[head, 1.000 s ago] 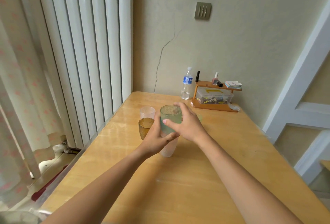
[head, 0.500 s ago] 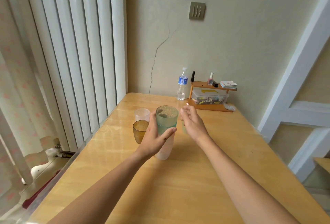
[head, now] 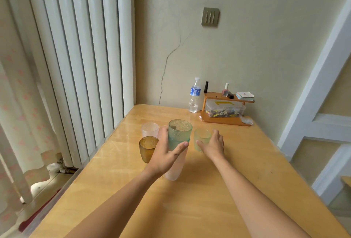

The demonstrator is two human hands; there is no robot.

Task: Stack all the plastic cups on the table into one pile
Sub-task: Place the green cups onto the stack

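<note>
On the wooden table [head: 190, 209] stands a stack of cups [head: 179, 133]: teal textured cups nested on top of a frosted pink cup [head: 173, 171]. My left hand [head: 165, 154] is wrapped around the stack's middle from the left. Just right of it a pale green cup [head: 202, 137] stands on the table, and my right hand [head: 213, 146] clasps it, thumb on its front and fingers behind its right side. An amber cup [head: 147, 146] and a pale pink cup [head: 149, 129] stand loose to the left of the stack, touching neither hand.
At the table's far end, against the wall, are a water bottle [head: 194, 97] and a small wooden shelf [head: 226, 104] with a clear box and small bottles. White vertical blinds [head: 79, 66] run along the table's left edge.
My right hand let go of the stack's top teal cup and moved right onto the pale green cup. My left hand stays on the stack.
</note>
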